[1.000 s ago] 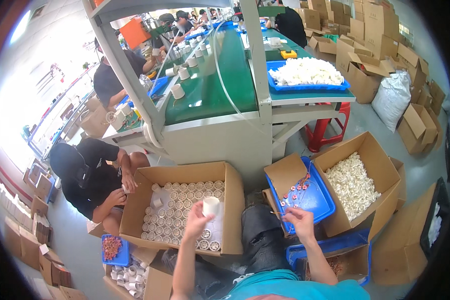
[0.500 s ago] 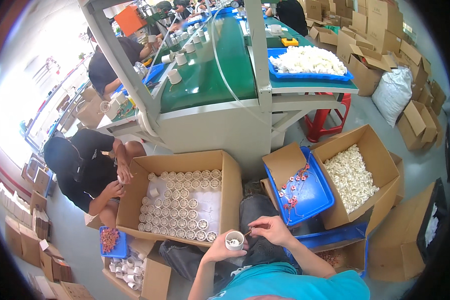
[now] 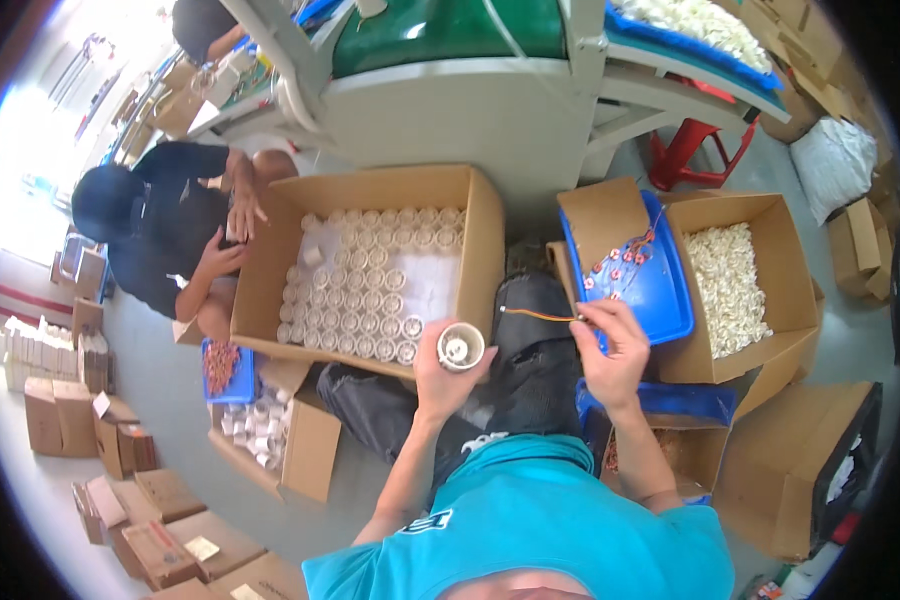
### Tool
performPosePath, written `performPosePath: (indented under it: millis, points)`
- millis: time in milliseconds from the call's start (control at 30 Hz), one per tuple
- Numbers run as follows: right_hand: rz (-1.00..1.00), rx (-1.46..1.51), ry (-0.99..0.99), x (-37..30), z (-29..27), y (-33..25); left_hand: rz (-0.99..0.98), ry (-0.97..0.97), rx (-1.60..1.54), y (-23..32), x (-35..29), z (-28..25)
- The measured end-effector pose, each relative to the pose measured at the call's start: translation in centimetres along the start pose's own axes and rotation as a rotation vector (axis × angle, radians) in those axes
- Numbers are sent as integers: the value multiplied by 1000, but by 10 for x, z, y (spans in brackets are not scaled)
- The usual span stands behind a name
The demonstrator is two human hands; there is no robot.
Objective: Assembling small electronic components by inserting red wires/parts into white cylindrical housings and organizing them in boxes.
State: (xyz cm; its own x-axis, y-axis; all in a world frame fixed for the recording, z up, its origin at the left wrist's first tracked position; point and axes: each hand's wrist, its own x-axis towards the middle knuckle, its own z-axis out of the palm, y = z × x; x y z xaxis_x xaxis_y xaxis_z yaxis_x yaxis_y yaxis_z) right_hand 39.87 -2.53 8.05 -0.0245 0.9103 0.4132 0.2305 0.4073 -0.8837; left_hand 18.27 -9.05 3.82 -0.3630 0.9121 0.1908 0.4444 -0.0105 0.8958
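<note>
My left hand is closed around a white plastic cup-shaped housing, held with its mouth upward. A small white part shows inside it. Between the pinched fingertips of my right hand is one end of a short orange-and-dark wire lead. Its other end points left, toward the housing but apart from it. Just beyond my left hand is a large carton with rows of similar white housings standing in it. Right of the wire, a blue tray holds red-and-white parts on wires.
A carton of small white parts stands at the right. At the lower left are a box of loose white housings and a small blue tray of reddish parts. A co-worker in black crouches left of the big carton. The conveyor is ahead.
My right hand has moved away from the housing to the right, and the wire in it now shows at full length. The view has tilted downward. My left hand still holds the housing.
</note>
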Motion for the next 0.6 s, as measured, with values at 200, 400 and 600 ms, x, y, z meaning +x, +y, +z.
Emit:
performPosePath:
  millis: [200, 400, 600]
  points:
    - [-295, -34, -119, -9, 11, -37, 413, 225, 128, -8, 9, 7]
    - [-227, 57, -183, -25, 24, -36, 431, 243, 153, -10, 2, 7]
    - [-210, 34, -215, -24, 29, -36, 467, 252, 182, -11, 5, 8]
